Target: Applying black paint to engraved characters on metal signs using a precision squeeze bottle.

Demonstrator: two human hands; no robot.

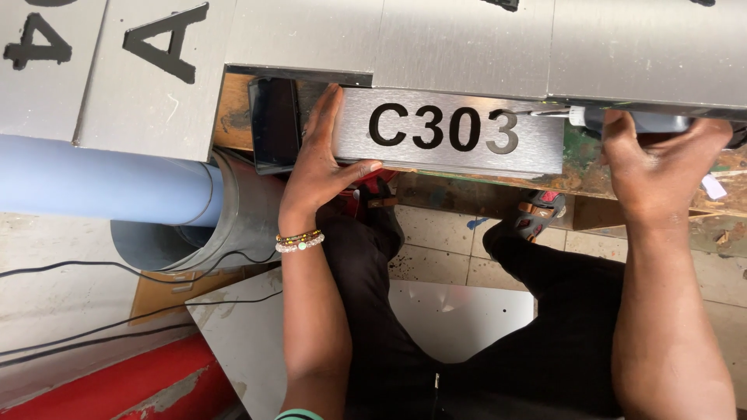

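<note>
The left hand [323, 148] lay flat and spread on the left end of a brushed metal sign plate [447, 132]. Its fingers pointed away from the person along the plate's short edge, and its thumb reached to the right along the near edge of the plate. On this wrist there were two bead bracelets [299, 241].

The plate was between the two hands, on the edge of a worn wooden bench [591, 167]. Its long axis ran from left to right, from one hand to the other. The black characters on it were upright for the person, so their tops pointed away from the body.

The right hand [661, 155] was closed around a dark tube with a thin white nozzle [576, 117]. The nozzle pointed to the left, to the far right corner of the plate. Its tip was very close to the plate, but I could not tell if it touched.

Left of the left hand there was a dark tray [272, 124], partly under the plate, and further left a blue pipe [101, 183]. Beyond both hands more grey metal plates [467, 39] lay side by side. Under the hands the person's knees in black trousers [560, 327] and sandals [537, 214] were seen over a tiled floor [436, 249].
</note>
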